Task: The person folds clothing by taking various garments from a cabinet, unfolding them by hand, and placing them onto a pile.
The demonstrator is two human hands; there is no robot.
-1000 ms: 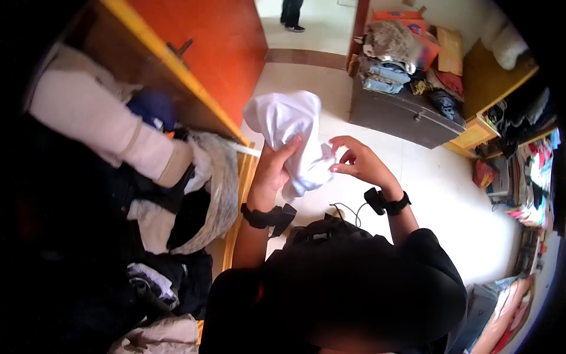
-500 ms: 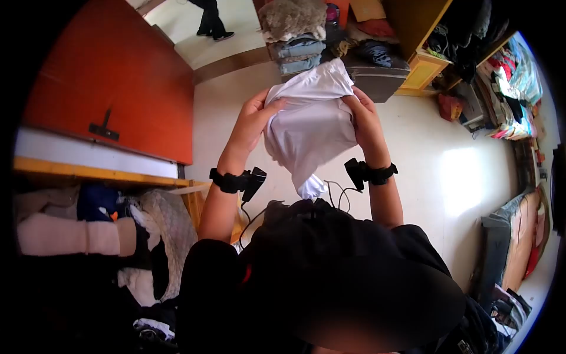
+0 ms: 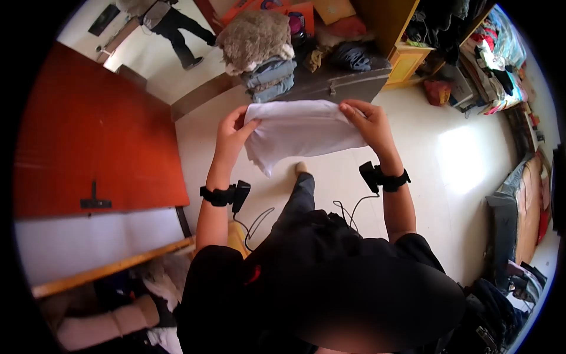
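A white cloth [image 3: 306, 133] is stretched sideways between my two hands, above the pale floor. My left hand [image 3: 237, 127] pinches its upper left corner, thumb on the near face. At the upper right corner, my right hand [image 3: 367, 123] is closed on the fabric. The cloth's lower edge hangs loose, with a drooping point at the left. Beyond the cloth, a stack of folded clothes [image 3: 268, 76] with a brown fuzzy item on top sits at the end of a dark chest [image 3: 348, 85].
A red door [image 3: 100, 135] stands at the left, with shelved clothes [image 3: 106, 324] below it. Another person [image 3: 177, 32] stands beyond the doorway. Wooden cabinets [image 3: 407, 65] and piled fabrics are at the upper right. A grey-sided padded item [image 3: 504, 218] leans at the right.
My hands have moved apart, and the bunched cloth is now spread wide between them. The view has shifted, showing more of the other person and my leg and foot below the cloth.
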